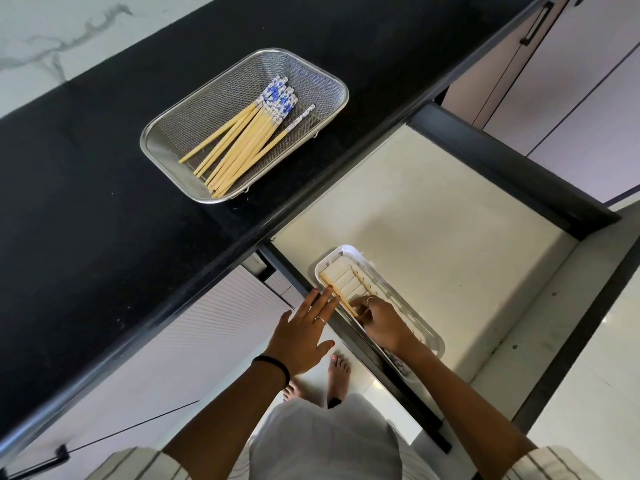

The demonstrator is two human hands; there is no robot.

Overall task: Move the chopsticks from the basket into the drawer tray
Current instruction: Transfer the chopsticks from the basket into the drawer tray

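A steel mesh basket [322,72] stands on the black counter and holds several bamboo chopsticks [242,140] with blue-and-white patterned tops. In the open drawer lies a white slotted tray [349,252]. A chopstick [334,289] lies along the tray's left side. My right hand [379,322] is inside the tray, its curled fingers pinching that chopstick's near part. My left hand [303,332] hovers with straight fingers over the drawer's left edge, fingertips close to the chopstick; it holds nothing. Patterned chopstick ends show under my right wrist.
The black counter [104,202] runs across the left. The cream drawer floor [433,209] stretches right of the tray, bounded by dark drawer walls [512,168]. Cabinet doors [571,98] stand at the upper right. Bare feet [337,375] are on the white floor below.
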